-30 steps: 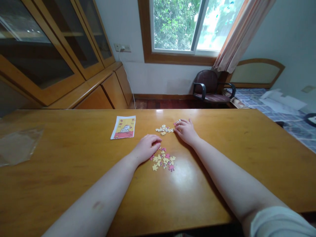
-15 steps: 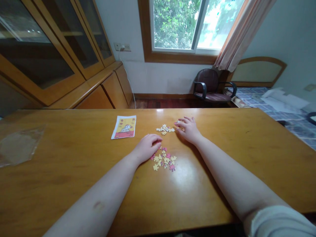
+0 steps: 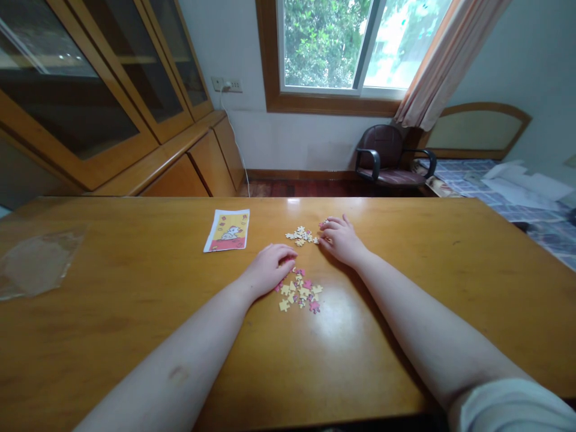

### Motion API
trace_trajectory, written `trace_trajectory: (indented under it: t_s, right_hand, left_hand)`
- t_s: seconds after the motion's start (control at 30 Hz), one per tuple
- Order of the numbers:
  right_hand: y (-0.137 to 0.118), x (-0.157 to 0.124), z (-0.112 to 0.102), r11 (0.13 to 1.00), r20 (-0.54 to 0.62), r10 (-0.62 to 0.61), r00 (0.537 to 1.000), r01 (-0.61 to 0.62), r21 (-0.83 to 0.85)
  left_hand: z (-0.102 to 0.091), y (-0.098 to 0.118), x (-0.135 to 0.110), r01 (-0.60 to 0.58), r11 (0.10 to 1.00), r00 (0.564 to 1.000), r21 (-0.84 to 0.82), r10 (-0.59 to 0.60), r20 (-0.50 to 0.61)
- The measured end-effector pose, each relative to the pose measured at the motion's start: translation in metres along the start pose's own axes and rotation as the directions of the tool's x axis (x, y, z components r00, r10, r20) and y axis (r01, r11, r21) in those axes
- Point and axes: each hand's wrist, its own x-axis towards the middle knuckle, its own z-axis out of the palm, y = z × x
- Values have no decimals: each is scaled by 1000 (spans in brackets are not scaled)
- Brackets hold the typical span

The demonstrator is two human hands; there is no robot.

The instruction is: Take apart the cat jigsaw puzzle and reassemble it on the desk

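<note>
Yellow and pink jigsaw pieces [image 3: 303,292] lie in a loose pile at the middle of the wooden table. My left hand [image 3: 270,267] rests at that pile's upper left, fingers loosely bent, with a gap between thumb and fingers and a few pink pieces partly under it. Farther back is a smaller cluster of pale jigsaw pieces [image 3: 300,235]. To its right, my right hand [image 3: 342,240] lies low over the table with its fingers apart, fingertips at a few pieces that it partly hides. A picture card [image 3: 228,231] with a white animal on yellow and pink lies left of the piles.
The wooden table [image 3: 135,288] stretches across the view. A clear plastic bag [image 3: 38,264] lies at its left end. Beyond are a glass-door cabinet [image 3: 148,162], a dark chair [image 3: 387,156] under the window, and a bed [image 3: 486,174] at the right.
My right hand has slid slightly left and nearer, its fingers drawn closer together at the pale cluster. My left hand stays put. The view has shifted slightly.
</note>
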Motion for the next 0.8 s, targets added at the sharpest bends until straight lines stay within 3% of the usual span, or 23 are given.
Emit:
trace_trajectory:
  t_s: [0.2,0.4,0.57,0.73,0.8]
  right_hand:
    - [1,0,2,999,6,-2,1000,2,45]
    - [2,1,4,963,76,-132,988,110,247]
    - [0,-1,-3,979,30,-100,995,93,180]
    - [-8,-3,-8,937,155,-282,947,238,255]
    - [-12,-3,-7,945,164,-270,949,229,234]
  left_hand:
    - [0,1,1,0,1000,1000,7,0,5]
    - [0,1,0,-9,1000,1000,12,9,2]
    - [1,0,0,0,1000,1000,4,0,2]
    - [1,-1,0,-3,1000,1000,12,3,1]
    - [1,-1,-1,-6,1000,1000,21,6,9]
